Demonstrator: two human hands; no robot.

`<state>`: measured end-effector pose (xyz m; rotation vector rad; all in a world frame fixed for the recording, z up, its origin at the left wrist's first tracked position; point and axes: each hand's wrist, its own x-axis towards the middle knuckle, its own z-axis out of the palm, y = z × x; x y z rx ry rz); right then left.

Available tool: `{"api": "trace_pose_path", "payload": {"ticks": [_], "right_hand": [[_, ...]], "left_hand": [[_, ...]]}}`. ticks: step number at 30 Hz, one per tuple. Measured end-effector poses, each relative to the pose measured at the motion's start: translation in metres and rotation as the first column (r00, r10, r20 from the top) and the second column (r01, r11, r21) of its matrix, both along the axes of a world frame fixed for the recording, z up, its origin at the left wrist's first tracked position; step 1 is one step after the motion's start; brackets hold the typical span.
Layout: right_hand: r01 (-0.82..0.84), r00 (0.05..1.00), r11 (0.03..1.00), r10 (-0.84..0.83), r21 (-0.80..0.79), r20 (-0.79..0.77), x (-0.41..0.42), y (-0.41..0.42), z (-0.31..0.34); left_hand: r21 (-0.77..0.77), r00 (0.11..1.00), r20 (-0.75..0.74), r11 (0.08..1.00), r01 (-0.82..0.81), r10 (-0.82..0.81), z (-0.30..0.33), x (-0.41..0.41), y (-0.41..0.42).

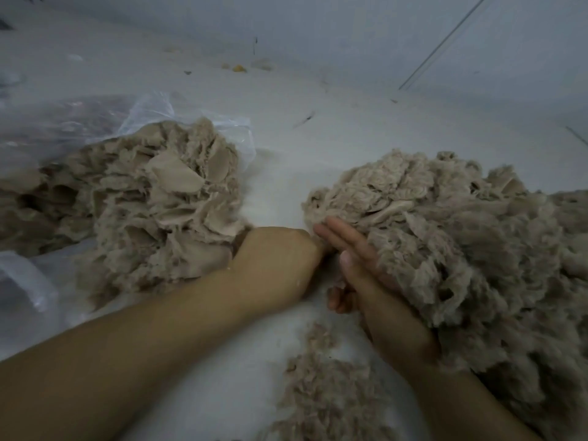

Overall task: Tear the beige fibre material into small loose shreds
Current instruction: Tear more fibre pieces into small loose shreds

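Head view, looking down on a pale floor [318, 138]. Beige fibre material lies in three lots. At left of frame, a heap of coarse torn sheets [152, 205], flat flaps still visible among ragged edges, sits on and partly inside a clear plastic bag [95, 116] that spreads to the upper left. At right of frame, a fluffier pile of shreds [461, 249] runs down to the lower right corner. At bottom centre, a thin scatter of loose shreds [321, 386] lies on the floor between the forearms. Left hand [280, 259] at centre, back of the hand toward the camera, fingers curled under and out of sight; whether they grip any fibre cannot be told. Its knuckles sit just beside the right hand's fingertips [324, 229]. Right hand [369, 281] lies along the near edge of the right pile, fingers straight and together, pressed against the shreds, with a small tuft showing under the hand. A few small yellowish scraps [238, 69] lie on the floor at upper centre.
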<state>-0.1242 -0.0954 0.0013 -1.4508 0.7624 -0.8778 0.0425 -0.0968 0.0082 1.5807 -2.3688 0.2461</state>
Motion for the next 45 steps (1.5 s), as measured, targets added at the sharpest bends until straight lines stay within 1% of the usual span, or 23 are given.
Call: {"api": "trace_pose_path", "payload": {"ticks": [2,4,5,7,9,11,12,14,17,20,24,26,29,30,31,33,34,35,37,39,41,43,45], "right_hand": [[0.006,0.999,0.999,-0.004,0.044,-0.037,0.005,0.000,0.002],[0.041,0.995,0.991,-0.030,0.129,-0.090,0.013,-0.003,0.005],[0.060,0.992,0.985,-0.041,0.160,-0.123,0.016,-0.005,0.006],[0.108,0.984,0.969,-0.073,0.222,-0.162,0.021,-0.007,0.008],[0.164,0.977,0.951,-0.120,0.263,-0.176,0.023,-0.008,0.009],[0.207,0.968,0.940,-0.156,0.271,-0.196,0.024,-0.008,0.009],[0.223,0.963,0.932,-0.165,0.285,-0.212,0.024,-0.007,0.009],[0.254,0.954,0.916,-0.184,0.312,-0.238,0.025,-0.007,0.009],[0.281,0.947,0.919,-0.217,0.277,-0.239,0.026,-0.008,0.005],[0.250,0.955,0.952,-0.213,0.177,-0.204,0.023,-0.004,0.003],[0.201,0.974,0.979,-0.198,0.017,-0.115,0.017,0.001,0.002],[0.166,0.981,0.986,-0.163,0.019,-0.103,0.017,0.002,0.001],[0.191,0.976,0.979,-0.181,0.074,-0.121,0.017,0.000,-0.002],[0.204,0.973,0.975,-0.192,0.085,-0.131,0.017,-0.001,-0.002],[0.215,0.969,0.973,-0.201,0.087,-0.142,0.016,-0.002,-0.003],[0.237,0.962,0.968,-0.223,0.082,-0.157,0.014,-0.003,-0.004],[0.249,0.959,0.965,-0.235,0.080,-0.157,0.013,-0.004,-0.005],[0.258,0.957,0.963,-0.244,0.080,-0.155,0.013,-0.004,-0.005],[0.267,0.956,0.960,-0.252,0.084,-0.152,0.014,-0.004,-0.005],[0.267,0.956,0.960,-0.251,0.089,-0.154,0.014,-0.003,-0.005],[0.265,0.958,0.959,-0.250,0.100,-0.143,0.015,-0.001,-0.005],[0.264,0.962,0.957,-0.252,0.121,-0.109,0.017,0.001,-0.004],[0.238,0.971,0.959,-0.229,0.152,-0.073,0.019,0.002,-0.002]], "left_hand": [[0.062,0.991,-0.125,0.996,0.060,-0.052,0.006,-0.008,0.005],[0.125,0.951,-0.310,0.992,0.029,0.012,0.004,-0.017,0.012],[0.146,0.906,-0.419,0.989,0.002,0.060,0.000,-0.021,0.016],[0.187,0.762,-0.629,0.981,-0.041,0.152,-0.007,-0.025,0.023],[0.253,0.563,-0.792,0.966,-0.050,0.237,-0.009,-0.024,0.026],[0.332,0.318,-0.896,0.943,0.017,0.310,-0.010,-0.018,0.028],[0.352,0.235,-0.915,0.933,0.070,0.327,-0.011,-0.015,0.030],[0.333,0.151,-0.938,0.931,0.148,0.312,-0.014,-0.010,0.038],[0.289,0.024,-0.957,0.941,0.174,0.289,-0.018,-0.004,0.041],[0.318,0.058,-0.948,0.937,0.146,0.313,-0.017,-0.005,0.032],[0.353,0.120,-0.935,0.904,0.242,0.333,-0.014,-0.009,0.023],[0.376,0.142,-0.926,0.880,0.290,0.349,-0.014,-0.008,0.021],[0.447,0.199,-0.893,0.841,0.305,0.403,-0.014,-0.004,0.020],[0.461,0.177,-0.887,0.835,0.299,0.427,-0.014,-0.002,0.019],[0.467,0.118,-0.884,0.836,0.288,0.453,-0.012,0.002,0.018],[0.475,-0.041,-0.866,0.845,0.246,0.498,-0.010,0.012,0.016],[0.488,-0.097,-0.850,0.844,0.221,0.517,-0.009,0.019,0.015],[0.507,-0.126,-0.835,0.838,0.200,0.536,-0.008,0.028,0.014],[0.544,-0.135,-0.812,0.820,0.178,0.568,-0.006,0.044,0.014],[0.573,-0.115,-0.800,0.807,0.142,0.588,-0.006,0.054,0.014],[0.578,-0.058,-0.811,0.813,0.070,0.582,-0.006,0.054,0.016],[0.525,0.066,-0.849,0.851,0.013,0.523,-0.007,0.044,0.021],[0.452,0.201,-0.878,0.891,0.041,0.435,-0.005,0.026,0.027]]}}
